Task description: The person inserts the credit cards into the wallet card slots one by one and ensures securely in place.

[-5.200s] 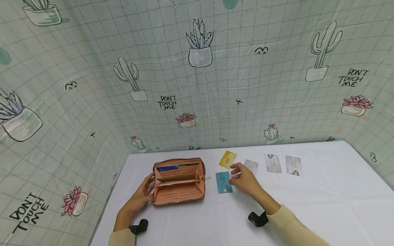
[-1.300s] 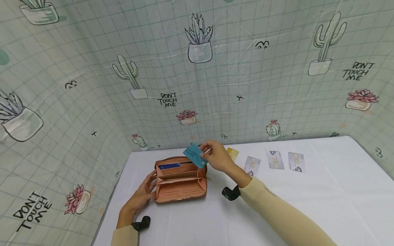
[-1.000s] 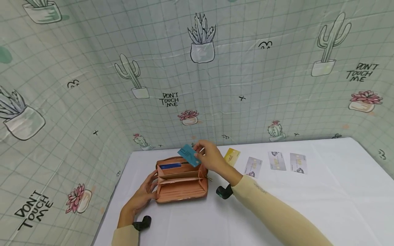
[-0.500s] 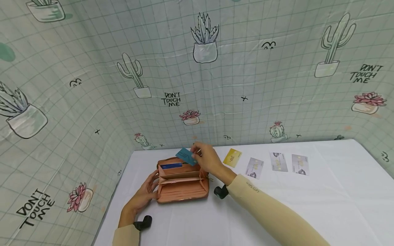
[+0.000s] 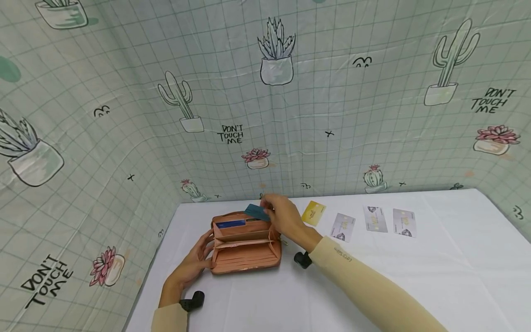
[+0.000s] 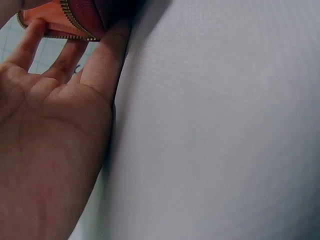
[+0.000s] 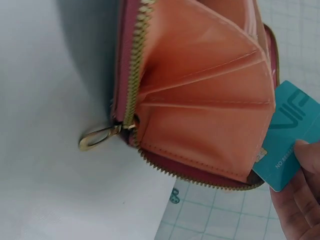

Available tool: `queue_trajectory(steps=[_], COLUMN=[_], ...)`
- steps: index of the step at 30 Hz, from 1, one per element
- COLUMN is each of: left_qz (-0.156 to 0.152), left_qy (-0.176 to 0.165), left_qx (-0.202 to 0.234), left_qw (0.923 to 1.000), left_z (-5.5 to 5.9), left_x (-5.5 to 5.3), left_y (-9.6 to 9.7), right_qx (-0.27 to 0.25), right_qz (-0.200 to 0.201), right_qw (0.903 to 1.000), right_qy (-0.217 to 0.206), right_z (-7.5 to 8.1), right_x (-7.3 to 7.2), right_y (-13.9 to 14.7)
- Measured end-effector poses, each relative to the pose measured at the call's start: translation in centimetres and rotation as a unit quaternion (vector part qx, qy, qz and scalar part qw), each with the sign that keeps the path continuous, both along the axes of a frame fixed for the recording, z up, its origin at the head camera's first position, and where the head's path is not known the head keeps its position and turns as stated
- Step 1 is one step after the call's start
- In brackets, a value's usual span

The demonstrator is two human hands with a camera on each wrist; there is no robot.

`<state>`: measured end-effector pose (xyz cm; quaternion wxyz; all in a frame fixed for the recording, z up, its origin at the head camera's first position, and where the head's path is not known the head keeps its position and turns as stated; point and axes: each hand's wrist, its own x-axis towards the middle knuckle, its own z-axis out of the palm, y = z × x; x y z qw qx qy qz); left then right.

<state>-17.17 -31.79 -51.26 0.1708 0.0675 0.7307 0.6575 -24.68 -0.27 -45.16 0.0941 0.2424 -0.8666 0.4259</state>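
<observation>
An orange-pink zip wallet (image 5: 247, 259) lies spread wide on the table, its inner pockets facing up. At its left side my left hand (image 5: 194, 263) grips the edge, with the thumb near the front corner and fingers (image 6: 65, 57) against the zipped rim. My right hand (image 5: 286, 217) pinches a teal VIP card (image 7: 290, 122) between thumb and fingers at the wallet's back right. In the right wrist view the card's lower part overlaps the rear pocket area beside the fan-shaped side gusset (image 7: 210, 125). A blue card (image 5: 231, 224) sits in a back slot to the left.
Right of the wallet lie a yellow card (image 5: 313, 213) and several silver-grey cards (image 5: 343, 227), including one farthest right (image 5: 404, 222). A gold zip pull (image 7: 97, 137) sticks out at the wallet's right side. A patterned cloth backdrop (image 5: 311, 170) rises behind the white table (image 5: 265, 304).
My right hand took the teal card off the table and brought it left over the wallet's back; lately the card has tilted and dropped toward the slots. My left hand keeps its hold.
</observation>
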Motion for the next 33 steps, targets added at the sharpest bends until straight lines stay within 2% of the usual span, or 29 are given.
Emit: queue_trajectory(steps=[5, 16, 26, 33], left_qz=[0.001, -0.005, -0.003, -0.002], left_qy=[-0.003, 0.006, 0.006, 0.008], left_qx=[-0.008, -0.003, -0.008, -0.014], left_qw=[1.0000, 1.0000, 0.9999, 0.9999], left_z=[0.2, 0.1, 0.1, 0.0], left_x=[0.3, 0.0, 0.0, -0.1], left_y=[-0.1, -0.1, 0.0, 0.0], right_qx=[0.022, 0.093, 0.152, 0.203], right_qz=[0.000, 0.014, 0.025, 0.033], right_qw=[0.9996, 0.9942, 0.9836, 0.9742], right_qy=[0.015, 0.053, 0.094, 0.092], right_z=[-0.2, 0.1, -0.4, -0.1], right_x=[0.3, -0.1, -0.3, -0.3], right_y=[0.1, 0.1, -0.6, -1.2])
